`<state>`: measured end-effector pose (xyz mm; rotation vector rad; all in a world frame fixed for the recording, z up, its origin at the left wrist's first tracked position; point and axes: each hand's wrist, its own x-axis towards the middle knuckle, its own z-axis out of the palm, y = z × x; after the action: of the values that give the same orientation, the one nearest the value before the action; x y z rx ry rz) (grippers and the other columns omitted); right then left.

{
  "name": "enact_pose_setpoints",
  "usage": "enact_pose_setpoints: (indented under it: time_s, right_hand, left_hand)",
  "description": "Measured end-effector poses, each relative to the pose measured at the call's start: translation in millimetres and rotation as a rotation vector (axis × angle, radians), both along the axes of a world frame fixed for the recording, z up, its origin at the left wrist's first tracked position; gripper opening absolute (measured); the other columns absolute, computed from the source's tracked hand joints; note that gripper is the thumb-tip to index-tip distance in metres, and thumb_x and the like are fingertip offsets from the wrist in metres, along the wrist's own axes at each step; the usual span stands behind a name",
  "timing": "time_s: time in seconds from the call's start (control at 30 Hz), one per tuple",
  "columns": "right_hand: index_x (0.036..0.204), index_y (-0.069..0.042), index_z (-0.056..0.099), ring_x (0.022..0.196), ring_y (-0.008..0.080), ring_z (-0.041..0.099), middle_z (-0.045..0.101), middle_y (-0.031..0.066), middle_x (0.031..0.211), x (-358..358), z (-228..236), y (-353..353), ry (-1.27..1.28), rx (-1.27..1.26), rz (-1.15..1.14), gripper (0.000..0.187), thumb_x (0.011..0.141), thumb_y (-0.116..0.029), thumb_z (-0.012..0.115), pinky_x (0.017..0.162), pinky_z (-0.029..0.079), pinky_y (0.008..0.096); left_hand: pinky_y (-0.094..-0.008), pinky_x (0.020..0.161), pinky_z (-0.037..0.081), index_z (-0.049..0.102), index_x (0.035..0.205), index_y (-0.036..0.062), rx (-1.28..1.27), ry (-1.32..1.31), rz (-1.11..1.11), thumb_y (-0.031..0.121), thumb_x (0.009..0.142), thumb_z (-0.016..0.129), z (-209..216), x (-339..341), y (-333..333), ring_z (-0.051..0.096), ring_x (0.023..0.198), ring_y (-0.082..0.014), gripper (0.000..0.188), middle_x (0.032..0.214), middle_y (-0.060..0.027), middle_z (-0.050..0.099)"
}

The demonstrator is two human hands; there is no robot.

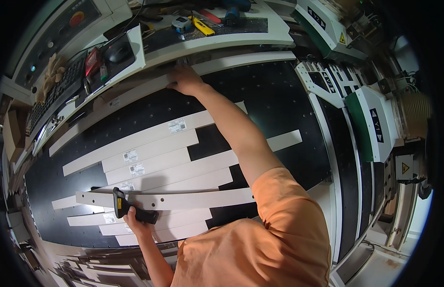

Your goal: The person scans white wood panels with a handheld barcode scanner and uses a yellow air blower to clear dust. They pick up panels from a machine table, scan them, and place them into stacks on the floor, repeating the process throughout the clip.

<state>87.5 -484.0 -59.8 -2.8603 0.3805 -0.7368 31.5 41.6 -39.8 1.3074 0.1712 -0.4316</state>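
My left hand (133,220) is closed round the grip of a black handheld barcode scanner (120,203) with a small yellow label. The scanner is over a long white strip with drilled holes (198,199), which lies across other strips. My right arm stretches across the table, and my right hand (187,80) is at another long white strip (135,94) along the far edge. Its fingers appear bent over that strip, partly in shade. Between my hands lie several white strips (159,165) side by side, some with printed labels (177,125).
The black table (279,103) is dotted with small holes. Beyond it, a shelf (217,46) bears a tape measure (181,24) and a yellow utility knife (202,27). A keyboard (59,91) is at left, green-and-white machine heads (372,126) at right. More panels (102,272) stand below the near edge.
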Motion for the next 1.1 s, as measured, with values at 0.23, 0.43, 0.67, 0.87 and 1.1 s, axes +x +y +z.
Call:
enact_pose_setpoints:
  time_s: [0.23,0.43,0.67,0.87,1.1]
  right_hand:
    - [0.121,-0.013,0.07,0.132,0.0377,0.05,0.062,0.014,0.132,-4.5,-7.5,-34.1,-0.003,-0.045,-0.092,0.045,0.088,-0.044,0.073,0.122,0.028,0.0491]
    - [0.126,-0.013,0.069,0.136,0.0343,0.048,0.062,0.0124,0.136,-10.0,2.1,-37.1,0.057,-0.015,-0.039,0.048,0.091,-0.044,0.071,0.121,0.031,0.0479]
    - [0.129,-0.013,0.068,0.138,0.0308,0.049,0.06,0.01,0.142,-48.6,6.7,-71.0,0.188,-0.072,-0.148,0.048,0.095,-0.047,0.067,0.118,0.035,0.0477]
    - [0.135,-0.018,0.065,0.134,0.036,0.049,0.057,0.0076,0.144,-52.6,10.4,-54.7,0.137,-0.088,-0.312,0.054,0.091,-0.05,0.07,0.113,0.038,0.05]
    - [0.107,-0.011,0.074,0.095,0.0399,0.072,0.075,0.018,0.101,-52.5,-6.6,-39.8,0.137,-0.114,-0.542,0.055,0.096,-0.063,0.058,0.082,0.057,0.0549]
  left_hand:
    - [-0.0326,0.069,0.058,0.064,0.105,0.0005,0.077,-0.036,-0.014,0.034,0.084,0.07,-1.2,1.4,1.0,0.065,0.081,-0.0189,0.04,0.093,-0.0078,0.064]
    - [-0.0322,0.071,0.056,0.063,0.105,0.0014,0.127,-0.012,-0.034,0.037,0.084,0.071,-4.9,6.0,9.2,0.064,0.084,-0.019,0.042,0.095,-0.0069,0.062]
    - [-0.0343,0.063,0.058,0.061,0.108,0.0004,0.111,0.068,0.008,0.026,0.083,0.072,5.4,0.4,3.6,0.063,0.078,-0.018,0.038,0.092,-0.0062,0.061]
    - [-0.0293,0.057,0.055,0.061,0.11,-0.0003,0.104,0.075,-0.041,0.02,0.083,0.069,23.0,-2.2,-8.7,0.061,0.068,-0.0135,0.034,0.084,-0.003,0.059]
    - [-0.0262,0.043,0.045,0.063,0.105,-0.0003,0.132,0.028,-0.084,0.026,0.084,0.068,27.8,1.2,-9.3,0.057,0.054,-0.0113,0.034,0.075,-0.0006,0.057]
